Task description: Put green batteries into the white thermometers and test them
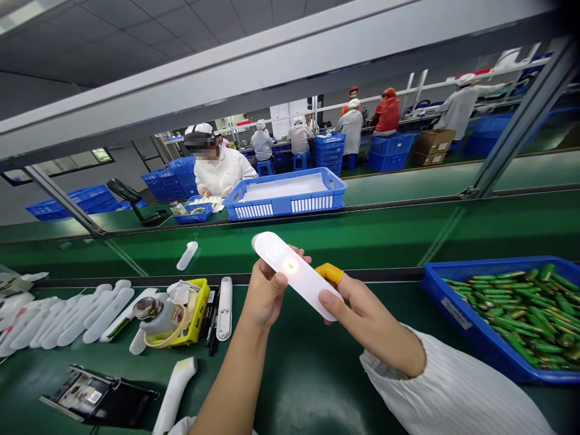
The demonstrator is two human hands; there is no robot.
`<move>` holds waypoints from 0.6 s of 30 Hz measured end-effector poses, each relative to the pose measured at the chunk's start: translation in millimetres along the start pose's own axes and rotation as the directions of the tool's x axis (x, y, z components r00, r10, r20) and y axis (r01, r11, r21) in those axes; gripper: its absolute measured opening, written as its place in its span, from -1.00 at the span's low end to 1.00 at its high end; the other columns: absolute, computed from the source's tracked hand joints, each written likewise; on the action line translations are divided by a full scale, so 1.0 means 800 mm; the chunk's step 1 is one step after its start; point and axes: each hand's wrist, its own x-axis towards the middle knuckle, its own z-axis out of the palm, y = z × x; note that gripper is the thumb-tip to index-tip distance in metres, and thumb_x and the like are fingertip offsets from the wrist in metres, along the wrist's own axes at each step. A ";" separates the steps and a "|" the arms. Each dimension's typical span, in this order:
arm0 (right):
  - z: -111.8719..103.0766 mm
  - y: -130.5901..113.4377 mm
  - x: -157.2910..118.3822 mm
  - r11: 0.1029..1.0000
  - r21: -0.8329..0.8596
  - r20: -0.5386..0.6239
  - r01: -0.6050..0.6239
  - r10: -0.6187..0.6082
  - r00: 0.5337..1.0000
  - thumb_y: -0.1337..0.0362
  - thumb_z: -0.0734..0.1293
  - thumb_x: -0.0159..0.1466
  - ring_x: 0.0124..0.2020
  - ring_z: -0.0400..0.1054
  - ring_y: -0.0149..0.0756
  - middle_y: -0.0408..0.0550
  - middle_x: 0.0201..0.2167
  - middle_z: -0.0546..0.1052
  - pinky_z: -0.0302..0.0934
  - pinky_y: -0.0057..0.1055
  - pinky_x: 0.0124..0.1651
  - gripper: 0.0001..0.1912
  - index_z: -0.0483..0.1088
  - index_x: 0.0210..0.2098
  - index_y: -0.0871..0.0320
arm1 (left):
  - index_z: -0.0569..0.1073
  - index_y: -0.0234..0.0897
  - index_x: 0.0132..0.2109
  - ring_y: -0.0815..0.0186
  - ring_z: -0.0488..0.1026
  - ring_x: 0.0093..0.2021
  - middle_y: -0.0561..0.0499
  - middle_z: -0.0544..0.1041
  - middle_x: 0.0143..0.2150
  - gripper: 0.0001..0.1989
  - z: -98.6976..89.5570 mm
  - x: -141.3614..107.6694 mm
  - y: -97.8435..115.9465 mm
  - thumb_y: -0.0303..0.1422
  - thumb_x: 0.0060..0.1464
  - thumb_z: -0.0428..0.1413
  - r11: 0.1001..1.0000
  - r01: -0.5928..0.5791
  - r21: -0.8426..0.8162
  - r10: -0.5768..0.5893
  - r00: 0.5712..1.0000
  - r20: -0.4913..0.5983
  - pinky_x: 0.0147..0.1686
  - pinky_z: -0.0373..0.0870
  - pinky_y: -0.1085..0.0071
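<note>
A long white plastic device point(299, 278) with rounded ends is held tilted above the bench, a small yellowish light glowing on its upper face. My left hand point(267, 290) grips its far left part, thumb on the near edge and fingers behind. Around the lower right end closes my right hand point(357, 302), thumb on top, with a yellow finger cot point(330, 273) on one finger. Left of my left forearm lies a white device with its battery slot open point(225, 308). A white handle-shaped piece point(176, 389) rests nearer to me.
A blue bin of green batteries point(446, 305) stands at right. At left are a yellow basket point(199, 311) with a bottle, a row of white covers point(97, 314) and a black metal fixture point(97, 396). Beyond the green belt point(362, 241), a co-worker point(222, 169) sits near a blue tray point(290, 205).
</note>
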 end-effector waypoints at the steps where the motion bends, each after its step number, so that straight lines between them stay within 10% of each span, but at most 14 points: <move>1: 0.000 0.002 0.001 1.000 -0.015 -0.027 0.004 -0.004 1.000 -0.04 0.11 0.31 -0.52 0.17 -0.43 -0.14 -0.51 0.29 0.08 -0.48 -0.48 -0.59 0.28 -0.35 0.19 | 0.53 -0.35 -0.23 0.17 0.50 -0.23 -0.08 0.53 -0.30 -0.43 0.003 0.000 -0.002 -0.07 -0.40 0.35 1.000 0.009 0.005 -0.009 1.000 0.010 -0.08 0.41 0.26; 7: 0.006 0.025 0.008 0.999 0.005 -0.313 -0.036 0.036 0.949 -0.06 0.12 0.30 -0.57 -0.01 -0.45 -0.19 -0.64 0.13 -0.12 -0.45 -0.51 -0.52 0.19 -0.56 0.18 | 0.43 -0.24 0.00 0.22 0.44 -0.11 -0.05 0.50 -0.16 -0.48 0.024 -0.005 -0.008 -0.27 -0.16 0.31 0.988 0.102 0.119 -0.104 0.995 0.009 -0.12 0.38 0.40; 12: -0.003 0.021 0.012 0.999 -0.030 -0.181 -0.027 0.022 0.983 -0.08 0.09 0.31 -0.56 0.04 -0.45 -0.18 -0.61 0.18 -0.08 -0.46 -0.51 -0.51 0.18 -0.54 0.18 | 0.43 -0.24 -0.07 0.29 0.42 -0.16 -0.01 0.50 -0.20 -0.65 0.024 -0.006 -0.005 -0.42 -0.07 0.25 0.976 0.090 0.199 -0.093 0.996 0.005 -0.15 0.36 0.46; 18: -0.096 0.015 0.000 0.965 -0.189 -0.315 -0.182 0.116 0.942 -0.18 0.12 0.24 -0.42 0.32 -0.27 -0.01 -0.46 0.44 0.15 -0.37 -0.41 -0.45 0.39 -0.36 0.20 | 0.42 -0.21 -0.03 0.29 0.41 -0.15 -0.01 0.49 -0.19 -0.64 0.027 -0.017 0.011 -0.39 -0.02 0.22 0.960 0.078 0.268 -0.083 0.996 0.009 -0.16 0.37 0.47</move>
